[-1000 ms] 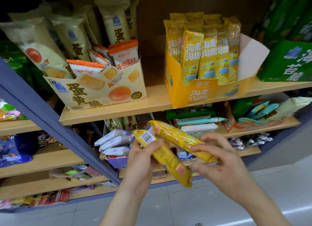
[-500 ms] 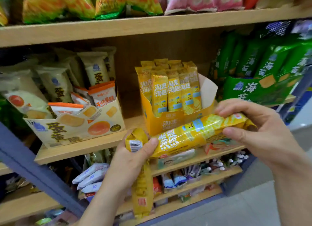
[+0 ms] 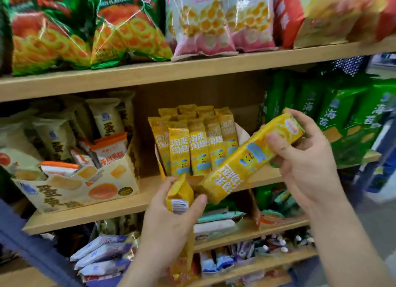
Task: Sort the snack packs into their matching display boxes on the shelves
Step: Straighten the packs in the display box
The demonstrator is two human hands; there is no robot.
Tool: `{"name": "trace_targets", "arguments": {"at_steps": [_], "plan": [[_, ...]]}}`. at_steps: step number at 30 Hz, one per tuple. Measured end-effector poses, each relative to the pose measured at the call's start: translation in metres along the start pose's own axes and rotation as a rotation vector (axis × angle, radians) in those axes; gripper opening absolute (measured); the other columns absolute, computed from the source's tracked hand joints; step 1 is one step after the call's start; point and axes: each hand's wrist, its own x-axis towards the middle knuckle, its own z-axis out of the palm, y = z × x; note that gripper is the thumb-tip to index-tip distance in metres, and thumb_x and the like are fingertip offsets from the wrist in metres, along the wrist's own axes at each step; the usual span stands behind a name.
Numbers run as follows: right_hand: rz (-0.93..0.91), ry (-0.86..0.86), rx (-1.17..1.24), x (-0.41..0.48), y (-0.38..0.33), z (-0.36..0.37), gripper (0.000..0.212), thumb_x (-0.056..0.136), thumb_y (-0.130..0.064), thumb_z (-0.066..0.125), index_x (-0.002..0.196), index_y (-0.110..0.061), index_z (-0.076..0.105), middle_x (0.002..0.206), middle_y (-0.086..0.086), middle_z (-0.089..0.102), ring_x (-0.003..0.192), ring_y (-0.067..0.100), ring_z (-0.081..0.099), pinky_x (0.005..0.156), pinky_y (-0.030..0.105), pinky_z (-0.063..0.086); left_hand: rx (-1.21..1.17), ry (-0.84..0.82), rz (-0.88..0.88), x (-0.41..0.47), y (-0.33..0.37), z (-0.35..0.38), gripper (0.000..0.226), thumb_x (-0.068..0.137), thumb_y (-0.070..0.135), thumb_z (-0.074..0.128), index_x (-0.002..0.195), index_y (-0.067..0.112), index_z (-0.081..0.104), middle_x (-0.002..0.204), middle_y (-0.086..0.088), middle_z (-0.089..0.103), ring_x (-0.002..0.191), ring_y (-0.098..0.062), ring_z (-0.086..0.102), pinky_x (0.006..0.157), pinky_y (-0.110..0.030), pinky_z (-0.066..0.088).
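In front of the middle wooden shelf (image 3: 85, 211), the right hand (image 3: 306, 164) closes its grip on a long, glossy yellow foil pack (image 3: 246, 162), which tilts just before the yellow cardboard display box (image 3: 160, 168). The left hand (image 3: 171, 228) grips a second crinkled yellow pack (image 3: 180, 198) that hangs down. Since half a second ago, the long pack's right end has risen.

Left hand (image 3: 169, 226), right hand (image 3: 306, 164): both bare. Forearms (image 3: 342, 244) bare too, down to the near frame edge.
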Motion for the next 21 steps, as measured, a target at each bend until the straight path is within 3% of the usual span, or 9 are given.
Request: {"name": "trace_targets", "arguments": {"at_steps": [2,4,7,11,14,17,21], "plan": [[-0.117,0.03,-0.081,0.024,-0.007,-0.008,0.06,0.056,-0.041,0.091,0.108,-0.032,0.062,0.097,-0.003,0.066,0.092,0.017,0.064,0.079,0.036,0.057,-0.014,0.007,0.069,0.007,0.015,0.006,0.024,0.074,0.041,0.08,0.089,0.027,0.068,0.087,0.006,0.071,0.082,-0.01,0.066,0.073,-0.018,0.051],[-0.287,0.007,-0.265,0.047,-0.013,-0.011,0.048,0.07,-0.03,0.086,0.108,-0.032,0.057,0.097,-0.006,0.062,0.09,0.011,0.061,0.082,0.033,0.054,-0.03,0.023,0.097,0.016,0.031,0.009,0.026,0.071,0.04,0.069,0.093,0.026,0.07,0.091,0.007,0.071,0.08,-0.003,0.065,0.066,-0.011,0.047],[-0.41,-0.166,-0.516,0.073,-0.011,-0.006,0.045,0.079,-0.01,0.075,0.113,-0.027,0.052,0.096,-0.009,0.058,0.086,0.004,0.06,0.081,0.025,0.051,-0.04,-0.025,0.116,0.031,0.049,0.013,0.035,0.075,0.041,0.079,0.106,0.03,0.071,0.104,0.006,0.073,0.094,-0.006,0.069,0.078,-0.025,0.054],[-0.243,-0.46,-0.842,0.091,0.009,-0.001,0.039,0.086,-0.018,0.071,0.118,-0.032,0.055,0.103,-0.007,0.063,0.097,0.014,0.062,0.089,0.042,0.053,-0.016,0.042,0.136,0.052,0.058,0.028,0.028,0.076,0.045,0.069,0.099,0.03,0.071,0.094,0.003,0.076,0.09,-0.014,0.072,0.086,-0.046,0.057],[-0.114,-0.583,-1.006,0.095,0.027,-0.003,0.023,0.095,-0.024,0.064,0.117,-0.029,0.062,0.104,-0.01,0.065,0.101,0.012,0.061,0.09,0.044,0.052,-0.007,0.034,0.092,0.064,0.055,0.037,0.034,0.079,0.052,0.062,0.098,0.024,0.07,0.094,0.003,0.076,0.092,-0.015,0.073,0.084,-0.053,0.057],[-0.024,-0.553,-1.082,0.098,0.04,-0.009,0.025,0.096,-0.031,0.061,0.121,-0.03,0.065,0.109,-0.007,0.063,0.111,0.02,0.054,0.097,0.046,0.047,0.044,-0.01,0.078,0.071,0.052,0.04,0.031,0.083,0.058,0.06,0.095,0.032,0.072,0.099,0.007,0.075,0.1,-0.013,0.07,0.089,-0.051,0.055],[0.055,-0.505,-1.23,0.112,0.044,-0.011,0.035,0.092,-0.037,0.065,0.127,-0.03,0.064,0.124,0.003,0.064,0.119,0.03,0.052,0.1,0.051,0.045,-0.066,-0.016,0.041,0.075,0.054,0.041,0.034,0.075,0.051,0.063,0.094,0.023,0.069,0.093,0.001,0.076,0.09,-0.018,0.073,0.078,-0.042,0.06]]}}
